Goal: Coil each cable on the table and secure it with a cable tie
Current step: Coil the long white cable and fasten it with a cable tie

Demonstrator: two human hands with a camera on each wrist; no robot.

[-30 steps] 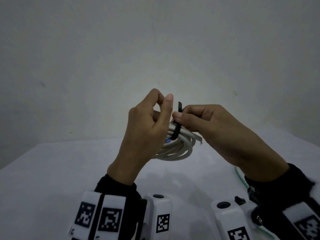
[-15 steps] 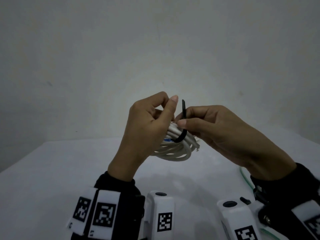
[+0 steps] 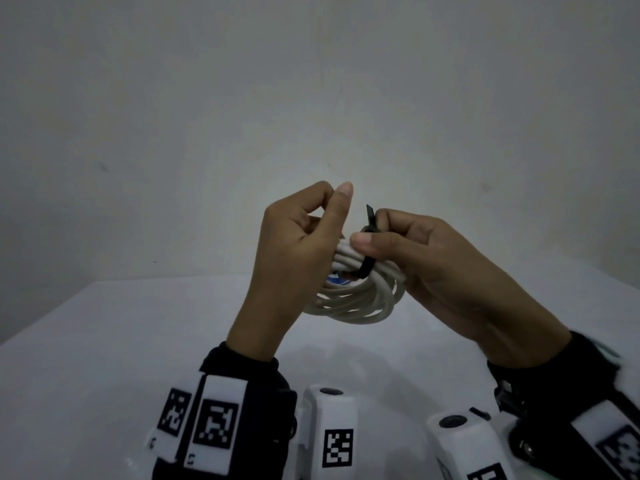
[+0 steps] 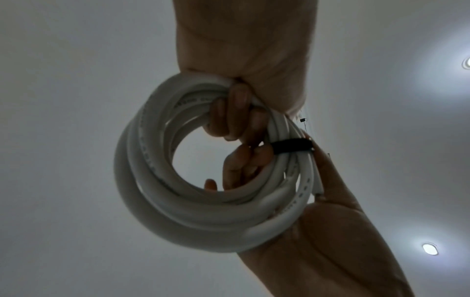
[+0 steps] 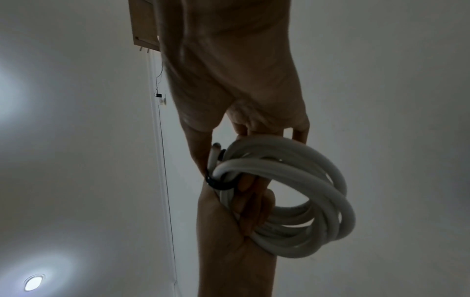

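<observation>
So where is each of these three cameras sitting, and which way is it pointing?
Head: worn on the head, looking forward and down at the white table; shows both hands, sleeves and wrist rigs.
Left wrist: looks up along the left hand toward the ceiling; fingers curl through the white cable coil.
Right wrist: looks up along the right hand toward the ceiling.
Shared: all three show the coil and the black cable tie round it.

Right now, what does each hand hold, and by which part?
Left hand grips the white cable coil by its bundled strands; right hand pinches the black cable tie's tail.
</observation>
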